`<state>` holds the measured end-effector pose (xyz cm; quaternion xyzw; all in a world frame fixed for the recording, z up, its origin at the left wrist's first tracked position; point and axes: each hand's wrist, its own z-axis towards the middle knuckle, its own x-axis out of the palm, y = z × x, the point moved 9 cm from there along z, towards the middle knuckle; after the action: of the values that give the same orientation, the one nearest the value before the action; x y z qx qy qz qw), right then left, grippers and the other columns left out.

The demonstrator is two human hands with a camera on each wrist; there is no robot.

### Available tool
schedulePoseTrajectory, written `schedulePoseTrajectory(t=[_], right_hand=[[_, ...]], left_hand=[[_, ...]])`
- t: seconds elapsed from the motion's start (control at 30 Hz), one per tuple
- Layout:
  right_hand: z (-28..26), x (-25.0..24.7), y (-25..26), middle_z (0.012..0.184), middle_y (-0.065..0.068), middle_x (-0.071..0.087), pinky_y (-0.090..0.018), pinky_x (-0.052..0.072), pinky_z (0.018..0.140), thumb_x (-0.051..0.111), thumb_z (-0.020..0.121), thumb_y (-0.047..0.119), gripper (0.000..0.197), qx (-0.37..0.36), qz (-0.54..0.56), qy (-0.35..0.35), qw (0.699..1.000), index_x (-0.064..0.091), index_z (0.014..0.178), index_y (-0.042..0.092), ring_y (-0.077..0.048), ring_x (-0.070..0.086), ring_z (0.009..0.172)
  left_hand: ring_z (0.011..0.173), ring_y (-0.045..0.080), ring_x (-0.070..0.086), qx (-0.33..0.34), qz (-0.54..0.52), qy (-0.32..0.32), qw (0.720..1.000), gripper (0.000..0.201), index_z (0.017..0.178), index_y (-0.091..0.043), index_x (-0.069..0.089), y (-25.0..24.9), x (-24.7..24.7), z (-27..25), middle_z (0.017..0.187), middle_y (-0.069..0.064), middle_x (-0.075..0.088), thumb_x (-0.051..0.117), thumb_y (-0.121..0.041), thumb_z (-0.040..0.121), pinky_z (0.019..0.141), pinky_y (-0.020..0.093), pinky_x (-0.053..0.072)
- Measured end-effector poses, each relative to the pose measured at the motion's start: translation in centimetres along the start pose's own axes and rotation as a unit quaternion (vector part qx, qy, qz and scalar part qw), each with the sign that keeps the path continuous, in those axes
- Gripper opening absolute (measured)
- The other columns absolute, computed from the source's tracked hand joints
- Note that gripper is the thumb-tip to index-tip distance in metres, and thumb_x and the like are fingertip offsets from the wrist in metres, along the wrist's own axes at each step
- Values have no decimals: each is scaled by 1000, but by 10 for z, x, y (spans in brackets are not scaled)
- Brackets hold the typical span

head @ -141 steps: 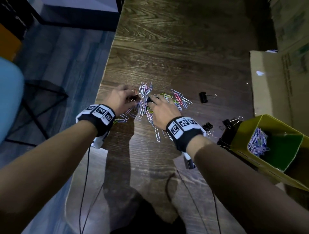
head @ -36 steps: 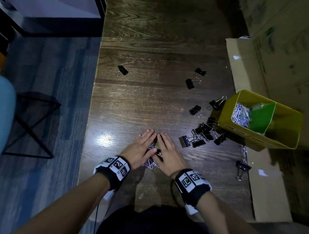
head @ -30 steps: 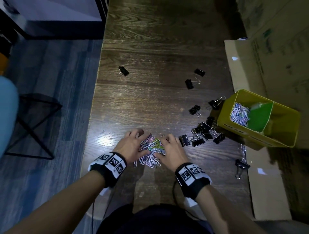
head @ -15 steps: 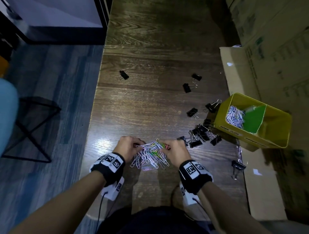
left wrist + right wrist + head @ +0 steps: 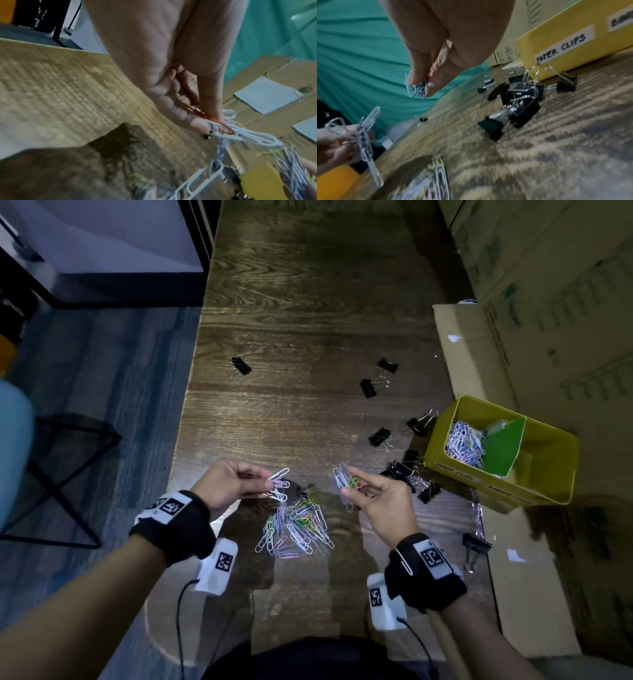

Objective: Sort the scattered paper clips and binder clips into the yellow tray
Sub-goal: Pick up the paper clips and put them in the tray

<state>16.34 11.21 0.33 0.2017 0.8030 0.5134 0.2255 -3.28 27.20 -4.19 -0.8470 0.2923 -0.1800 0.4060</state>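
The wooden desk (image 5: 308, 302) carries a yellow tray (image 5: 548, 494) at three o'clock, its near compartment already part-filled with paper clips. Black binder clips (image 5: 407, 474) lie scattered beside it. A paper clip pile (image 5: 296, 525) sits at six o'clock. Above it, the left hand (image 5: 226, 484) and right hand (image 5: 383, 501) each pinch a bunch of paper clips between their fingers. Gathering looks done; next, carry both bunches to that compartment and release.
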Motion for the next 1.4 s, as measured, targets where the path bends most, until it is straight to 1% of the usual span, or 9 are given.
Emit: schedulePoseTrajectory(t=[0.2, 0.6, 0.67, 0.73, 0.9, 1.1, 1.2, 1.3, 1.4], right_hand=[[-14, -71, 36, 94, 20, 71, -27, 52, 88, 76, 71, 4, 41, -54, 78, -65, 993, 68, 104, 25, -2, 66, 94], [-13, -220, 73, 89, 5, 75, -35, 56, 83, 79, 63, 16, 37, -120, 127, -185, 967, 74, 95, 34, -20, 69, 86], [-2, -233, 69, 96, -6, 74, -44, 54, 87, 79, 64, 17, 39, -117, 119, -190, 967, 72, 100, 30, -26, 67, 90], [13, -241, 59, 96, -9, 72, -47, 54, 88, 79, 67, 12, 42, -102, 109, -192, 970, 69, 107, 24, -26, 65, 90], [55, -251, 33, 92, -1, 69, -40, 56, 87, 80, 72, 13, 44, -35, -26, -204, 978, 68, 113, 20, -18, 67, 91], [87, -218, 25, 119, -11, 63, -37, 49, 96, 73, 81, 21, 46, 28, -314, -100, 944, 59, 125, 26, -21, 61, 103], [86, -194, 27, 130, -15, 56, -34, 48, 92, 64, 89, 25, 49, 64, -395, -6, 917, 48, 135, 29, -24, 62, 104], [77, -186, 45, 134, -12, 53, -34, 47, 90, 59, 92, 28, 44, 30, -416, -26, 908, 49, 135, 28, -16, 60, 87], [62, -171, 68, 127, -7, 58, -32, 46, 95, 60, 90, 20, 33, -92, -356, -110, 923, 60, 123, 21, -7, 56, 82]], left_hand=[[66, 13, 69, 18, -52, 72, 996, 16, 72, -7, 74, -75, 66, -5, 73, 8, 73, 64, 4, 66, 62, 20, 57], [58, 11, 64, 84, 77, 128, 985, 13, 84, -1, 70, -141, 283, 59, 69, 7, 72, 70, 6, 73, 62, 20, 56], [65, 11, 64, 173, 274, 98, 941, 12, 84, -11, 74, -144, 308, 69, 76, 5, 73, 76, -8, 72, 69, 23, 54], [78, 14, 65, 250, 452, 98, 851, 12, 88, -17, 74, -143, 338, 68, 84, 2, 73, 73, -16, 76, 76, 21, 48], [97, 30, 60, 279, 649, 208, 677, 20, 99, -14, 68, -107, 373, 69, 102, 11, 67, 55, -12, 83, 86, 38, 49], [96, 16, 64, 360, 487, 134, 785, 22, 99, -15, 70, -135, 325, 49, 105, 2, 70, 56, -6, 84, 92, 29, 48], [84, 12, 66, 304, 450, 63, 837, 21, 99, -14, 71, -133, 265, 48, 96, 2, 72, 56, -6, 86, 85, 26, 52], [79, 18, 68, 234, 519, 69, 819, 20, 101, -14, 70, -106, 210, 47, 90, 5, 73, 56, -7, 88, 75, 22, 50], [109, 20, 60, 217, 602, 130, 757, 32, 121, -19, 60, -60, 167, 38, 123, 3, 63, 53, -14, 91, 88, 19, 40]])
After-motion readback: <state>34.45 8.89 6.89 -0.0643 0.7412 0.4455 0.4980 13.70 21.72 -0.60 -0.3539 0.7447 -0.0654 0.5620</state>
